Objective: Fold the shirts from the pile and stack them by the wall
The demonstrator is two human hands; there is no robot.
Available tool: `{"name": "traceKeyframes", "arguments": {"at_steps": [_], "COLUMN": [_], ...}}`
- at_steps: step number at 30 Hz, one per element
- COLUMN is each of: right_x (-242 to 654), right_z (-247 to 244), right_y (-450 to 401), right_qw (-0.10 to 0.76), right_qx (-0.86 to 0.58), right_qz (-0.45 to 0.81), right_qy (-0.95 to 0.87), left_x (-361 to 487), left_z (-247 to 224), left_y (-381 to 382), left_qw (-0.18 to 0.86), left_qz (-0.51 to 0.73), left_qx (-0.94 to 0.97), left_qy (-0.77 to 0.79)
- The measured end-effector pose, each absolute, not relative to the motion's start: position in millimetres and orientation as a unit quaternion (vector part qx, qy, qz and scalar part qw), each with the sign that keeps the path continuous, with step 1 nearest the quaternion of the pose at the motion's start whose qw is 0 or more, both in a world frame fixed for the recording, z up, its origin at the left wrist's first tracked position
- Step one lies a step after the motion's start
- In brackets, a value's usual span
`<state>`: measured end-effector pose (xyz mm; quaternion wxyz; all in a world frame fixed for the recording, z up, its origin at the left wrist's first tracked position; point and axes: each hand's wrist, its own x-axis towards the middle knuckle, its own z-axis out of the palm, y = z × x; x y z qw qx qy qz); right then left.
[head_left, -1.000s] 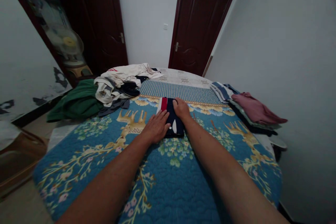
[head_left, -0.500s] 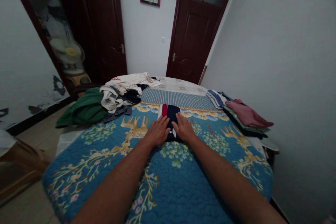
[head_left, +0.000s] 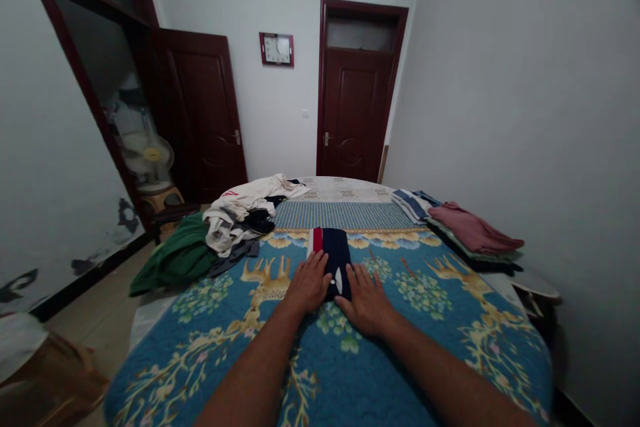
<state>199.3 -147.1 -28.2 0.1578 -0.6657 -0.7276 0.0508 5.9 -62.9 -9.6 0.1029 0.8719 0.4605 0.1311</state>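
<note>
A folded navy garment (head_left: 337, 250) with a red and a white stripe along its left side lies on the blue patterned cover (head_left: 370, 373) at the middle of the table. My left hand (head_left: 309, 282) rests flat on its lower left part, fingers extended. At its lower right edge lies my right hand (head_left: 367, 300), fingers spread, the fingertips touching the side of the fabric. A small white mark shows on the garment between the two hands. Neither hand grips anything.
On the left is a loose heap with a green cloth (head_left: 175, 257) and white clothes (head_left: 255, 193). Folded clothes, a pink one (head_left: 470, 230) on top, are stacked at the right edge beside a striped folded piece (head_left: 413, 205). A stool (head_left: 537, 287) stands at right.
The view has tilted upward. My right hand has slid off the top of the garment to its lower right side, uncovering more of it. My left hand stays on the garment.
</note>
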Motion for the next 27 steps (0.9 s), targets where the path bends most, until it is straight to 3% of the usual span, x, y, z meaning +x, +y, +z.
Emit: {"name": "traceKeyframes", "arguments": {"at_steps": [9,19,27], "right_x": [206.1,208.5,213.5], "right_z": [-32.9,-28.5,-22.5], "right_y": [-122.4,-104.1,-97.8], "right_qw": [0.304,0.355,0.480], "right_qx": [-0.651,-0.649,-0.614], "right_qz": [0.032,0.054,0.179], "right_qy": [-0.695,-0.671,-0.601], "left_x": [-0.6,-4.8,-11.8], "left_z": [-11.5,-25.3,-18.9], "left_y": [-75.2,-84.3,-71.5], "left_qw": [0.061,0.071,0.142], "left_qz": [0.115,0.149,0.307], "left_qx": [0.865,0.835,0.817], "left_qy": [0.485,0.525,0.467]}}
